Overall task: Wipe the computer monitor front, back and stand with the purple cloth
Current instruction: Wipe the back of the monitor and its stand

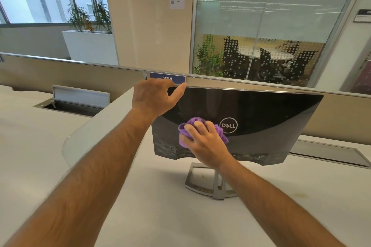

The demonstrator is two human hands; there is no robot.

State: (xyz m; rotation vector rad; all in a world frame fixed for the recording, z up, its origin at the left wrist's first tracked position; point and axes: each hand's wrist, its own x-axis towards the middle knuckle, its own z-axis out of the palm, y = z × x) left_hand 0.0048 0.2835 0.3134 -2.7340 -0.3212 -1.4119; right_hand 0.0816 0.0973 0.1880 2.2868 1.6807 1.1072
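while left hand [153,96] steadies monitor [261,118], right hand [204,142] wipes.

— Where's the monitor [251,118]?
— On the desk [140,216], its back toward us, the partition [70,74] just behind it.
— And the hands?
— Left hand [152,96] on its top-left edge; right hand [204,142] lower, pressing the cloth [182,136] against the back, left of the logo [228,125]. The stand [202,178] sits beneath.

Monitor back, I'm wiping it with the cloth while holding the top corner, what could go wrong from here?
1. The monitor sits on a slim open-frame stand; a hard push from the right hand might tip or swivel it, though the left hand steadies the top edge.
2. The cloth is bunched, so it may wipe only a narrow strip.
3. Bare fingers on the glossy back could leave prints.
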